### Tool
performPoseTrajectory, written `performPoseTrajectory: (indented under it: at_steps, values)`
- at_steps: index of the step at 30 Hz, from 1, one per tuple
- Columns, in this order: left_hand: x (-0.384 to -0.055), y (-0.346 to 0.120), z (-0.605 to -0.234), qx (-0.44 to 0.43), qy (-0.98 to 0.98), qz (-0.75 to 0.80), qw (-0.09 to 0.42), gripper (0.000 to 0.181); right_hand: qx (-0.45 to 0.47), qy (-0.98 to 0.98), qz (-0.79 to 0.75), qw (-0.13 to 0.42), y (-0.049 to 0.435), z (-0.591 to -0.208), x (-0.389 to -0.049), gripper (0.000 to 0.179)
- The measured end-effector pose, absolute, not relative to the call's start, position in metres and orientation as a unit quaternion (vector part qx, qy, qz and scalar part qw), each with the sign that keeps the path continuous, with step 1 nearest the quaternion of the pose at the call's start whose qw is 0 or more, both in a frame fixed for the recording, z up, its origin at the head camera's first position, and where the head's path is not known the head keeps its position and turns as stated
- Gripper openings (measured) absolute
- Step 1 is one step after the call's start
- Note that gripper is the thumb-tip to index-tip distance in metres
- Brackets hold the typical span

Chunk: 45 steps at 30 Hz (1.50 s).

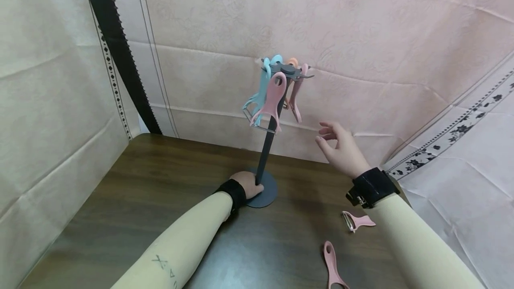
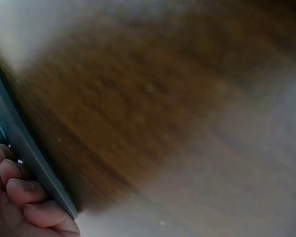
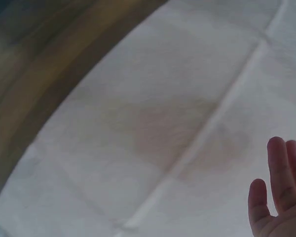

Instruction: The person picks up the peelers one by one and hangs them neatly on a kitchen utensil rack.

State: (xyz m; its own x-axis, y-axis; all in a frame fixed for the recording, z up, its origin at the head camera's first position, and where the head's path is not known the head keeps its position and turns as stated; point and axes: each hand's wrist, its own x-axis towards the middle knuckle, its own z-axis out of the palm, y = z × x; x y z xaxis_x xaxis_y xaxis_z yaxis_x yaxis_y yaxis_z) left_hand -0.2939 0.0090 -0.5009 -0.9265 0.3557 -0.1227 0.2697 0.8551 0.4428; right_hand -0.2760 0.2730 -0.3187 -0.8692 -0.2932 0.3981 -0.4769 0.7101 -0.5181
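Observation:
A dark grey stand (image 1: pixel 265 157) with a round base rises from the table, and peelers hang from the hooks at its top. Among them are a pink peeler (image 1: pixel 274 97) in front, another pink peeler (image 1: pixel 296 97) to the right, blue peelers (image 1: pixel 262 86) on the left and an orange one (image 1: pixel 292 62) partly hidden behind. My left hand (image 1: pixel 246 183) grips the stand low on its pole, just above the base; the left wrist view shows its curled fingers (image 2: pixel 24 190) beside the base. To the right of the peelers, my right hand (image 1: pixel 341 148) is held in the air, fingers loosely bent, holding nothing.
Two more pink peelers lie on the brown wooden table (image 1: pixel 160 182): one peeler (image 1: pixel 361 221) beside my right forearm, one (image 1: pixel 331 262) at the front edge of the view. Pale patterned cloth (image 1: pixel 225 21) hangs behind the table and at both sides.

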Motion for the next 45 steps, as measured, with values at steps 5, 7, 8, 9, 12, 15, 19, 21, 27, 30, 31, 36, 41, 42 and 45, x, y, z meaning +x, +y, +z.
performPoseTrajectory:
  at_steps: [5,7,8,9,12,15,19,21,27,30,31,36,41,42,45]
  values:
    - [-0.29,0.007,-0.495,0.164,0.958,0.216,0.095,0.027,0.18,-0.939,0.283,0.08,0.299,-0.335,-0.277,0.049]
    - [-0.289,0.007,-0.495,0.164,0.957,0.219,0.092,0.026,0.166,-0.949,0.266,0.03,0.309,-0.342,-0.275,0.055]
    - [-0.289,0.006,-0.496,0.164,0.958,0.218,0.091,0.026,0.16,-0.953,0.256,0.004,0.315,-0.346,-0.274,0.059]
    - [-0.289,0.006,-0.496,0.164,0.958,0.217,0.09,0.026,0.157,-0.956,0.247,-0.02,0.32,-0.35,-0.273,0.062]
    - [-0.289,0.006,-0.494,0.166,0.958,0.217,0.091,0.026,0.153,-0.958,0.231,-0.071,0.338,-0.363,-0.268,0.067]
    - [-0.288,0.007,-0.492,0.168,0.958,0.215,0.093,0.027,0.149,-0.961,0.214,-0.092,0.354,-0.376,-0.264,0.069]
    - [-0.29,0.007,-0.497,0.17,0.958,0.214,0.09,0.027,0.119,-0.971,0.168,-0.118,0.38,-0.394,-0.26,0.076]
    - [-0.293,0.007,-0.501,0.171,0.957,0.215,0.089,0.028,0.096,-0.976,0.14,-0.135,0.394,-0.403,-0.258,0.08]
    - [-0.291,0.008,-0.498,0.165,0.957,0.22,0.094,0.029,0.071,-0.979,0.107,-0.156,0.426,-0.419,-0.253,0.074]
    - [-0.291,0.008,-0.497,0.166,0.958,0.214,0.096,0.029,0.072,-0.981,0.085,-0.157,0.437,-0.421,-0.251,0.069]
    - [-0.291,0.009,-0.497,0.167,0.958,0.213,0.096,0.03,0.072,-0.982,0.077,-0.158,0.44,-0.422,-0.25,0.067]
    - [-0.291,0.009,-0.498,0.169,0.958,0.211,0.097,0.03,0.049,-0.982,0.065,-0.172,0.454,-0.424,-0.245,0.067]
    - [-0.291,0.008,-0.498,0.17,0.956,0.219,0.094,0.032,0.0,-0.978,0.061,-0.197,0.458,-0.425,-0.241,0.072]
    - [-0.292,0.008,-0.499,0.17,0.956,0.22,0.092,0.032,-0.013,-0.978,0.056,-0.202,0.458,-0.426,-0.24,0.071]
    - [-0.293,0.008,-0.503,0.169,0.957,0.218,0.09,0.031,-0.061,-0.972,0.054,-0.222,0.458,-0.43,-0.235,0.067]
